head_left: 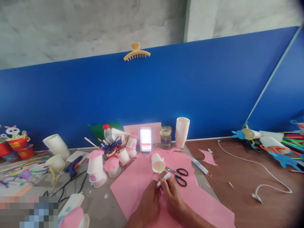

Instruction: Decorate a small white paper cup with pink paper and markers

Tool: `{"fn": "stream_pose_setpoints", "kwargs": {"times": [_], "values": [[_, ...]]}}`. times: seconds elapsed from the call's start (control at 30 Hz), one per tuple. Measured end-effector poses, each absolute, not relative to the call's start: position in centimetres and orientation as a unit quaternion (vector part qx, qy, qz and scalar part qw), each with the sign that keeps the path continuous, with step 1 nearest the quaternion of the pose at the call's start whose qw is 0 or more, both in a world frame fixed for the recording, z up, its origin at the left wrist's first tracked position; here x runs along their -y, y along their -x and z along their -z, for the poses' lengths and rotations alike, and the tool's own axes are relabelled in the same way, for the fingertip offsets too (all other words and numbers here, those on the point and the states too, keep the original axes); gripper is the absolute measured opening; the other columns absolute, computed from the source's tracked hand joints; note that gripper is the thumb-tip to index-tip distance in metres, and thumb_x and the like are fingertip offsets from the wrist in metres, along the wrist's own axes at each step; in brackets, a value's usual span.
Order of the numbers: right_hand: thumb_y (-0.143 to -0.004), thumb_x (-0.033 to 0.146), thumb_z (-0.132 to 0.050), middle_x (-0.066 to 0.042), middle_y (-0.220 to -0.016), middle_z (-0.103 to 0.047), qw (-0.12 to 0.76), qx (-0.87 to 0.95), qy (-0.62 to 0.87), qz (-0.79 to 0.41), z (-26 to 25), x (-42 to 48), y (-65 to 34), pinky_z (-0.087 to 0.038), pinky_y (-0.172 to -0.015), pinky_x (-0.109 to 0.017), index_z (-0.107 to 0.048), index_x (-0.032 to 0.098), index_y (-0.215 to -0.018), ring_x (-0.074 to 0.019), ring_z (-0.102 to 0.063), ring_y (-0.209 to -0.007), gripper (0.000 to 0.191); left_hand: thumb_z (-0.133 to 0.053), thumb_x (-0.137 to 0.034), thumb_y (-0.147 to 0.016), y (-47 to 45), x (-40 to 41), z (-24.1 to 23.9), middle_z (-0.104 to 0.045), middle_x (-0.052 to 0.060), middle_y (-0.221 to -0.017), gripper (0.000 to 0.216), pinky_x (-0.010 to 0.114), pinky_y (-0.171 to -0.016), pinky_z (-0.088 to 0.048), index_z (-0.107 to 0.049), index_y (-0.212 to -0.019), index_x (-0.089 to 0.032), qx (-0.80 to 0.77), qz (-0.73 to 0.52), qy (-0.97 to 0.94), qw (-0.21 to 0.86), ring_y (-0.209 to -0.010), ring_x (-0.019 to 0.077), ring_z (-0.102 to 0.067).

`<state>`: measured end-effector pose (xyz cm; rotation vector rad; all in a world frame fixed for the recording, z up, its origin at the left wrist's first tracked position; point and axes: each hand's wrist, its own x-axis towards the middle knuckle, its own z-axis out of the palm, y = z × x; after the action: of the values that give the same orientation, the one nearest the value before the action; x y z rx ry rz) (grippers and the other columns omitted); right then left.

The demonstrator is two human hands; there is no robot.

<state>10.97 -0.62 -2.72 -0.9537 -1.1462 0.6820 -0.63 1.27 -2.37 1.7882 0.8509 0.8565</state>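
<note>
Marker [165, 177] in right hand [173, 193], left hand [149, 197] beside it, pink paper [131, 183] beneath

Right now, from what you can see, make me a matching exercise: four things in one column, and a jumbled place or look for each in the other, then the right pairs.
Things:
1. Clip
2. Scissors
3. Jar
4. White pen

Places and looks:
A. Black-handled, lying on the pink paper
B. In the right hand
C. At the top edge of the blue panel
D. Just left of the cup stack

Right pairs: 1-C, 2-A, 3-D, 4-B.
</note>
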Motion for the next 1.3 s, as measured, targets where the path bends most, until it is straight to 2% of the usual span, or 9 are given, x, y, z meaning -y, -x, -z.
{"fn": "stream_pose_setpoints", "kwargs": {"times": [0.17, 0.23, 0.37, 0.5, 0.63, 0.9, 1.0, 1.17, 1.3], "values": [[-0.092, 0.017, -0.042, -0.004, -0.079, -0.056, 0.644, 0.684, 0.314, -0.139, 1.0, 1.7, -11.4, -0.046, -0.067, -0.030, -0.055, 0.020, -0.093, -0.0164, -0.052, -0.074, 0.014, -0.041, -0.027, -0.089, 0.9, -2.1, 2.7, -0.054, 0.002, -0.064, 0.026, 0.028, -0.057, -0.038, -0.047, -0.065, -0.019, -0.330, -0.423, -0.735, 0.415, -0.062, 0.0153, -0.048], [-0.092, 0.016, -0.042, -0.004, -0.080, -0.057, 0.644, 0.686, 0.313, -0.131, 0.7, 1.7, -11.5, -0.046, -0.068, -0.030, -0.055, 0.021, -0.094, -0.0169, -0.052, -0.075, 0.014, -0.042, -0.025, -0.088, 1.1, -2.2, 2.4, -0.054, 0.002, -0.065, 0.022, 0.028, -0.059, -0.039, -0.049, -0.068, -0.019, -0.312, -0.422, -0.750, 0.402, -0.062, 0.0152, -0.049], [-0.095, 0.025, -0.040, 0.000, -0.072, -0.052, 0.702, 0.570, 0.360, -0.228, 0.7, 1.0, -11.6, -0.045, -0.059, -0.026, -0.055, 0.021, -0.084, -0.0129, -0.050, -0.061, 0.019, -0.040, -0.025, -0.091, 1.1, -1.9, 1.8, -0.060, 0.006, -0.086, 0.018, 0.030, -0.071, -0.044, -0.056, -0.094, -0.018, -0.315, -0.406, -0.751, 0.414, -0.077, 0.0172, -0.055], [-0.090, 0.042, -0.050, -0.001, -0.074, -0.054, 0.712, 0.476, 0.374, -0.355, 0.4, 0.3, -12.1, -0.046, -0.055, -0.025, -0.059, 0.020, -0.080, -0.0120, -0.051, -0.058, 0.026, -0.037, -0.038, -0.093, 0.9, -1.5, 1.5, -0.055, 0.002, -0.072, 0.028, 0.027, -0.063, -0.040, -0.056, -0.086, -0.018, -0.351, -0.391, -0.741, 0.417, -0.065, 0.0142, -0.050], [-0.076, 0.048, -0.066, -0.002, -0.075, -0.059, 0.659, 0.466, 0.371, -0.458, 0.0, 0.1, -12.2, -0.047, -0.059, -0.025, -0.064, 0.019, -0.075, -0.0137, -0.054, -0.065, 0.030, -0.037, -0.051, -0.091, 0.4, -1.1, 1.4, -0.048, -0.002, -0.060, 0.039, 0.024, -0.052, -0.034, -0.052, -0.077, -0.018, -0.371, -0.380, -0.682, 0.504, -0.053, 0.0112, -0.042], [-0.078, 0.053, -0.062, 0.002, -0.055, -0.055, 0.641, 0.389, 0.389, -0.535, 0.4, -0.2, -11.8, -0.035, -0.042, -0.021, -0.060, 0.016, -0.064, -0.0074, -0.040, -0.042, 0.040, -0.042, -0.066, -0.081, 0.4, -1.1, 0.7, -0.045, -0.005, -0.045, 0.051, 0.023, -0.040, -0.024, -0.049, -0.072, -0.017, -0.358, -0.288, -0.604, 0.652, -0.036, 0.0075, -0.035], [-0.079, 0.055, -0.061, 0.000, -0.058, -0.059, 0.642, 0.392, 0.370, -0.545, 0.4, -0.3, -11.9, -0.036, -0.043, -0.021, -0.061, 0.015, -0.066, -0.0075, -0.043, -0.041, 0.042, -0.048, -0.064, -0.080, 0.7, -1.3, 0.5, -0.046, -0.006, -0.044, 0.049, 0.021, -0.038, -0.024, -0.051, -0.074, -0.016, -0.319, -0.273, -0.557, 0.717, -0.033, 0.0060, -0.033], [-0.082, 0.049, -0.061, -0.002, -0.066, -0.064, 0.653, 0.372, 0.334, -0.569, 0.2, -0.1, -11.7, -0.040, -0.051, -0.021, -0.061, 0.015, -0.068, -0.0086, -0.051, -0.050, 0.037, -0.059, -0.056, -0.077, 1.0, -1.4, 0.3, -0.036, -0.012, -0.037, 0.041, 0.019, -0.038, -0.029, -0.052, -0.072, -0.016, -0.213, -0.255, -0.410, 0.850, -0.027, 0.0029, -0.020], [-0.081, 0.049, -0.062, -0.002, -0.069, -0.065, 0.655, 0.346, 0.306, -0.598, -0.3, 0.1, -11.4, -0.041, -0.052, -0.022, -0.060, 0.016, -0.071, -0.0102, -0.054, -0.053, 0.034, -0.063, -0.047, -0.079, 1.5, -1.9, 0.7, -0.034, -0.013, -0.038, 0.033, 0.018, -0.036, -0.027, -0.053, -0.075, -0.015, -0.136, -0.204, -0.340, 0.908, -0.026, 0.0020, -0.015]]}}
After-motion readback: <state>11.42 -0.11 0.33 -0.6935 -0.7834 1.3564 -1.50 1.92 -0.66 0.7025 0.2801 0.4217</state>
